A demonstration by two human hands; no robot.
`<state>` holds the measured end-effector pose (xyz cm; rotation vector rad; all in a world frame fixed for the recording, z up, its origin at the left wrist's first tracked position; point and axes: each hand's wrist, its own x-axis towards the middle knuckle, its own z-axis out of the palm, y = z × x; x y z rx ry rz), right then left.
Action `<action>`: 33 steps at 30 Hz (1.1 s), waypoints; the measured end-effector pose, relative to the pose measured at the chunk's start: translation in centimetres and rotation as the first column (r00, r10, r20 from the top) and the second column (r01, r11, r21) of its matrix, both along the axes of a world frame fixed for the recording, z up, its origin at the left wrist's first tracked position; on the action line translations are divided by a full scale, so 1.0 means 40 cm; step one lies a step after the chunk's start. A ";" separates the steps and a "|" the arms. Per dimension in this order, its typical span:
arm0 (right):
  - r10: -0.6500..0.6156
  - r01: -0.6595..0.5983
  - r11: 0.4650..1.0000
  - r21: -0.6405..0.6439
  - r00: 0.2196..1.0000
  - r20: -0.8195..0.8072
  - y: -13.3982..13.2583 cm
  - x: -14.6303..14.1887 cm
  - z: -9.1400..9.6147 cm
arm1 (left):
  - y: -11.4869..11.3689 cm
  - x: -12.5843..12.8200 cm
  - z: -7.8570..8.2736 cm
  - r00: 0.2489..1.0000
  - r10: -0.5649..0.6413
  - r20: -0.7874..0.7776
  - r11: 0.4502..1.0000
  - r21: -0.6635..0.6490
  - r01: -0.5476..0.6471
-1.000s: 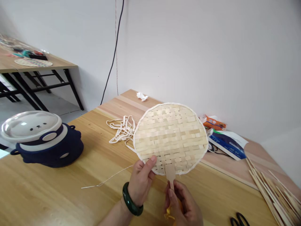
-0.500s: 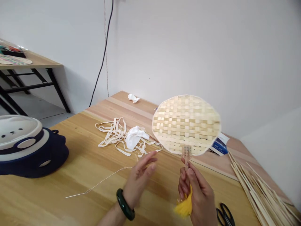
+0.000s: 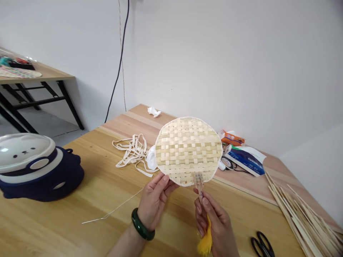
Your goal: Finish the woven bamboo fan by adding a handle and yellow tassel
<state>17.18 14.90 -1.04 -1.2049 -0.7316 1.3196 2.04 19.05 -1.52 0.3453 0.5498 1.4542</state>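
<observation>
Bamboo fan (image 3: 189, 151) left of scissors (image 3: 262, 244)

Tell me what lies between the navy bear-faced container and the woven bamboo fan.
In the head view, a loose tangle of cream strips and a crumpled white cloth lie between the navy container and the woven bamboo fan.

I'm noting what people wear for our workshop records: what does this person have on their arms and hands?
Both the left hand and the right hand are bare, with no gloves. A glossy dark green bangle, jade-like, circles the left wrist. No sleeve shows on either arm.
</observation>
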 end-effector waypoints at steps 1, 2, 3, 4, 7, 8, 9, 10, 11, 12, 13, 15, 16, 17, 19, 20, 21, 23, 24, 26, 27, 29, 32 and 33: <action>-0.007 0.007 1.000 0.007 1.000 0.001 0.000 0.000 -0.002 | 0.000 0.001 -0.001 1.000 0.009 0.004 1.000 -0.008 -0.009; -0.011 0.011 1.000 0.013 1.000 0.001 0.000 -0.001 -0.004 | 0.000 0.002 -0.001 1.000 0.015 0.009 1.000 -0.012 -0.015; -0.012 0.012 1.000 0.017 1.000 0.002 0.000 -0.001 -0.006 | 0.000 0.003 -0.001 1.000 0.018 0.013 1.000 -0.013 -0.018; -0.010 0.010 1.000 0.021 1.000 0.006 0.000 -0.001 -0.007 | 0.000 0.003 -0.001 1.000 0.020 0.012 1.000 -0.013 -0.019; -0.002 0.001 1.000 0.026 0.999 0.037 0.004 0.000 -0.011 | -0.002 0.003 -0.001 1.000 0.018 -0.006 1.000 -0.009 -0.018; -0.003 0.002 1.000 0.030 0.999 0.053 0.006 0.001 -0.012 | -0.003 0.003 0.000 1.000 0.017 -0.012 1.000 -0.008 -0.017; -0.007 0.004 0.999 0.038 0.997 0.074 0.009 0.002 -0.014 | -0.003 0.003 0.000 1.000 0.017 -0.014 1.000 -0.008 -0.017; -0.013 0.008 0.999 0.051 0.995 0.100 0.012 0.003 -0.016 | -0.003 0.003 0.000 1.000 0.017 -0.012 1.000 -0.009 -0.017; -0.024 0.015 0.998 0.069 0.991 0.133 0.016 0.004 -0.018 | -0.002 0.004 0.001 1.000 0.018 -0.008 1.000 -0.014 -0.018; -0.041 0.025 0.996 0.089 0.984 0.175 0.020 0.005 -0.021 | -0.001 0.004 0.001 1.000 0.020 -0.002 1.000 -0.020 -0.020; -0.061 0.037 0.993 0.110 0.973 0.223 0.023 0.006 -0.025 | 0.000 0.005 0.001 1.000 0.022 0.005 0.999 -0.026 -0.022; -0.094 0.050 0.988 0.147 0.946 0.311 0.030 0.010 -0.034 | 0.002 0.005 0.002 1.000 0.026 0.018 0.999 -0.039 -0.025; -0.105 0.051 0.985 0.163 0.935 0.338 0.033 0.011 -0.038 | 0.002 0.004 0.002 0.999 0.028 0.023 0.999 -0.044 -0.027; -0.110 0.049 0.983 0.176 0.929 0.354 0.037 0.013 -0.042 | 0.003 0.004 0.003 0.999 0.029 0.026 0.999 -0.047 -0.027; -0.107 0.039 0.981 0.192 0.928 0.358 0.048 0.018 -0.050 | 0.002 0.003 0.003 1.000 0.013 0.028 0.999 -0.050 -0.012; -0.099 0.033 0.981 0.189 0.931 0.352 0.057 0.020 -0.053 | 0.001 0.003 0.002 1.000 -0.007 0.027 0.998 -0.060 0.008; -0.087 0.026 0.983 0.180 0.935 0.343 0.068 0.022 -0.055 | -0.001 0.004 0.001 0.999 -0.035 0.019 0.996 -0.079 0.037; -0.050 0.004 0.988 0.151 0.952 0.302 0.098 0.025 -0.058 | -0.006 0.006 -0.009 0.993 -0.118 -0.023 0.983 -0.143 0.114; -0.035 -0.005 0.990 0.141 0.961 0.275 0.115 0.026 -0.060 | -0.008 0.008 -0.018 0.985 -0.164 -0.057 0.972 -0.178 0.152; -0.019 -0.012 0.991 0.130 0.972 0.234 0.152 0.028 -0.063 | -0.011 0.015 -0.041 0.956 -0.254 -0.145 0.949 -0.227 0.218; -0.018 -0.011 0.992 0.128 0.974 0.224 0.169 0.029 -0.065 | -0.012 0.018 -0.054 0.938 -0.290 -0.188 0.941 -0.237 0.243; -0.012 -0.015 0.993 0.121 0.975 0.220 0.198 0.032 -0.071 | -0.012 0.025 -0.078 0.908 -0.332 -0.256 0.933 -0.228 0.277; 0.010 -0.034 0.994 0.105 0.976 0.216 0.229 0.038 -0.081 | -0.009 0.033 -0.096 0.882 -0.351 -0.314 0.932 -0.207 0.297; 0.020 -0.042 0.994 0.099 0.976 0.217 0.238 0.039 -0.083 | -0.008 0.035 -0.099 0.876 -0.354 -0.328 0.931 -0.210 0.298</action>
